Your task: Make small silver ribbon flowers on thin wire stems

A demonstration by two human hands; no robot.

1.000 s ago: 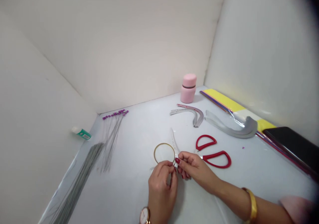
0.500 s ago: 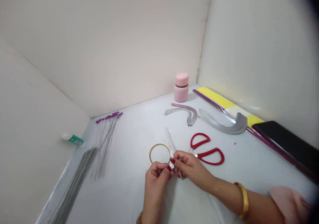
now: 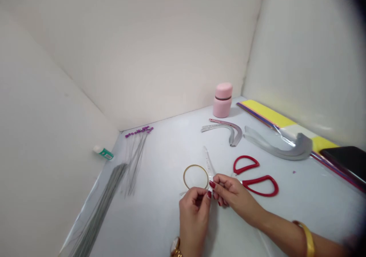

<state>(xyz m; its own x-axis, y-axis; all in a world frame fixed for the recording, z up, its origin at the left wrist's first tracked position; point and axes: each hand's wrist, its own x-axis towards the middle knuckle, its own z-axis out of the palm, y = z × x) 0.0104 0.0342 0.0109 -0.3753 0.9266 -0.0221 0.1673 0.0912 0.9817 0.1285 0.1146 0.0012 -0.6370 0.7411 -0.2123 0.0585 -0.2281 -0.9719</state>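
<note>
My left hand (image 3: 193, 213) and my right hand (image 3: 233, 194) meet at the near edge of a thin gold ring (image 3: 196, 176) that lies on the white table (image 3: 160, 211). Both hands are closed in a pinch where a narrow clear strip with small dots (image 3: 208, 162) crosses the ring's rim; the strip runs away from my fingers over the table. Red nails show on both hands. Red-handled scissors (image 3: 254, 175) lie just right of my right hand.
A pink jar (image 3: 222, 100) stands at the back corner. Curved grey strips (image 3: 228, 129) and a wider grey one (image 3: 286, 146) lie behind the scissors. Yellow paper sheets (image 3: 271, 116) and a black phone (image 3: 345, 159) line the right wall. Grey wires (image 3: 100, 207), purple-headed pins (image 3: 139, 131) and a glue tube (image 3: 103, 153) lie left.
The view has swung a little, so everything sits slightly further right and lower. Both hands stay pinched at the ring and strip with only small finger movements.
</note>
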